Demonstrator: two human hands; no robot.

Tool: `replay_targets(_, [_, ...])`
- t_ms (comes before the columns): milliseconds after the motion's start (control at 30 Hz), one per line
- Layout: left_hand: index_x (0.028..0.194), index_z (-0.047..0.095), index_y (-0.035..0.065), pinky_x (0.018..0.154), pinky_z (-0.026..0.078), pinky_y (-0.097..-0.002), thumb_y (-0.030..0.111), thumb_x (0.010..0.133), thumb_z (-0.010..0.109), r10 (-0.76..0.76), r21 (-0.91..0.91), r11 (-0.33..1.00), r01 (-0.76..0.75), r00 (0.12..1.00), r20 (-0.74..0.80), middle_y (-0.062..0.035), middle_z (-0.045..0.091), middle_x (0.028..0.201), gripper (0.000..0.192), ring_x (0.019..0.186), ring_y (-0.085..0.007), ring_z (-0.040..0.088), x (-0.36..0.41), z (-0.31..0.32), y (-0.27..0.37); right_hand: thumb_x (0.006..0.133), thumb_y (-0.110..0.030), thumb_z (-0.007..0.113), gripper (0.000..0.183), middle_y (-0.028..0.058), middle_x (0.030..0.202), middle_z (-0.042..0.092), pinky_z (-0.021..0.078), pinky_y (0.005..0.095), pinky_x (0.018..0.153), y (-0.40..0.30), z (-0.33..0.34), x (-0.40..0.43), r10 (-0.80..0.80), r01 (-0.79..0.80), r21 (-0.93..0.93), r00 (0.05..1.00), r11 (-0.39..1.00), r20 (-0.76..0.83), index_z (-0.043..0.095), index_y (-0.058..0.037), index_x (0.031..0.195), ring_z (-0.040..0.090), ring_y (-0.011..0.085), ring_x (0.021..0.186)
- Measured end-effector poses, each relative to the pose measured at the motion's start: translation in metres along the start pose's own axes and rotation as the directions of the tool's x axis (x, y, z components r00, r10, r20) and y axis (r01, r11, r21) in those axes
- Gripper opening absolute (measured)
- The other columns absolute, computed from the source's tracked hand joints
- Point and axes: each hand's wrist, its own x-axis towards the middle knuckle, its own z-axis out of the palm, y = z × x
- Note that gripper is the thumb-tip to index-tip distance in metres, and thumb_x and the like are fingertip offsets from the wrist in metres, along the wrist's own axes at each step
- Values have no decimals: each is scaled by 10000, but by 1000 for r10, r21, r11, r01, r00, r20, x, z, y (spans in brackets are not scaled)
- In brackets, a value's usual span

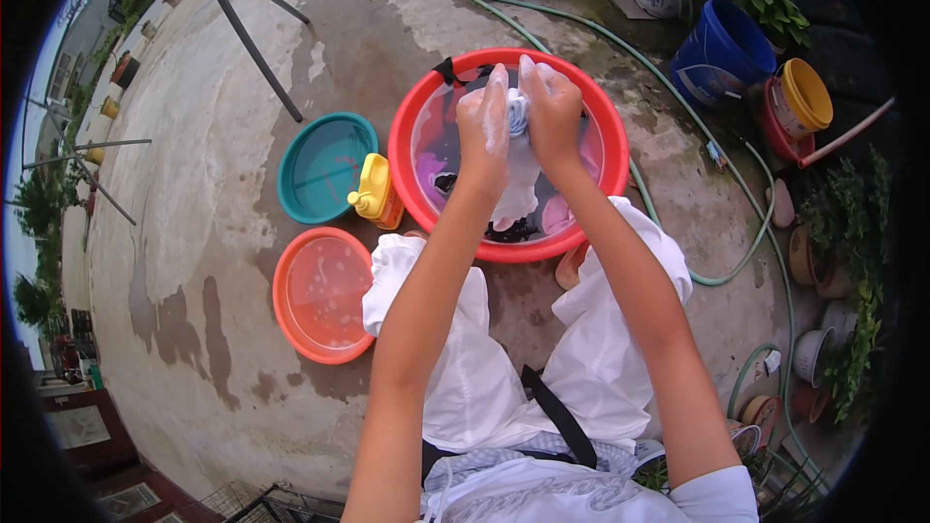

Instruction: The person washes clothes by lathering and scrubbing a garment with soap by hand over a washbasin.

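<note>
A large red plastic basin (617,152) of water stands between my feet, with dark, purple and pink clothes (558,214) soaking in it. Over the water, my left hand (485,120) and my right hand (551,105) are closed on a wet white cloth (522,181), one hand on each side. A bunched, light blue part of the cloth shows between the palms, and its lower end hangs down to the water. White suds cover the fingers of both hands. A black strip of fabric (447,71) lies over the basin's far rim.
Left of the red basin stand a green basin (285,181) of water, a yellow detergent bottle (376,192) and an orange basin (280,298) of cloudy water. A green hose (672,91) curves past the right side, near a blue bucket (694,62) and potted plants. Metal stand legs (251,43) rise at upper left.
</note>
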Motion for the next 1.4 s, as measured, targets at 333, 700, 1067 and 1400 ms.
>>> replay_targets(333, [797,579,51,535,350,-213,252,865,499,-35,58,998,32,998,53,34,509,674,227,589,-45,446,10,-19,-7,815,-153,523,308,108,487,435,336,311,445,-15,7,-25,-82,82,40,997,996,13,448,28,578,384,156,429])
replay_targets(700, [750,564,35,513,341,-221,256,850,512,-26,-41,999,30,997,77,22,485,653,248,582,-59,434,19,-32,-12,825,-176,514,309,149,504,407,344,329,456,-15,15,-32,-155,155,7,987,988,37,466,37,607,372,174,447])
replay_targets(1067, [727,554,35,511,337,-230,224,852,491,24,55,998,-28,997,77,19,474,621,235,550,-67,422,23,-39,-11,844,-205,485,330,119,495,431,348,324,459,-16,19,-33,-91,92,-32,995,995,29,484,29,611,397,165,438])
replay_targets(1400, [719,547,37,517,344,-230,241,862,483,-4,136,991,-3,999,52,20,492,651,257,575,-55,431,10,-25,-5,850,-217,483,337,83,532,451,340,306,489,-10,10,-25,66,-65,30,997,997,-40,473,22,613,366,122,513])
